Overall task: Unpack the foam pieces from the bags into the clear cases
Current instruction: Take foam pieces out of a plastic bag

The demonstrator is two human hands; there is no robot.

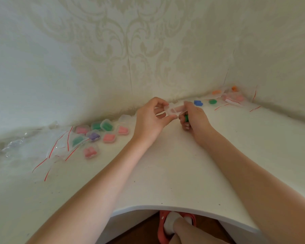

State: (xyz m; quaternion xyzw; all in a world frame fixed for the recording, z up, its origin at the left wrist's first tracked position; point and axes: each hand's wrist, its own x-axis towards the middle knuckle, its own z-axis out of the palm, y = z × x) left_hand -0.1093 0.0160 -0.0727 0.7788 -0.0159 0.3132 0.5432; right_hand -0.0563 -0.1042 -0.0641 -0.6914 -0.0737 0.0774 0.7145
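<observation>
Hands [149, 118] [195, 118] around clear case [173, 110], green foam [186, 118] in right.

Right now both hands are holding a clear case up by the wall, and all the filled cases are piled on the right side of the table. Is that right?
Not quite. The head view shows the filled cases piled on the left side of the table, not the right. The rest holds: the left hand and right hand hold a clear case up by the wall.

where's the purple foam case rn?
Head view, left side of the white table: the purple-filled clear case sits mid-cluster among the filled cases, between a green-filled case and a pink-filled case.
</observation>
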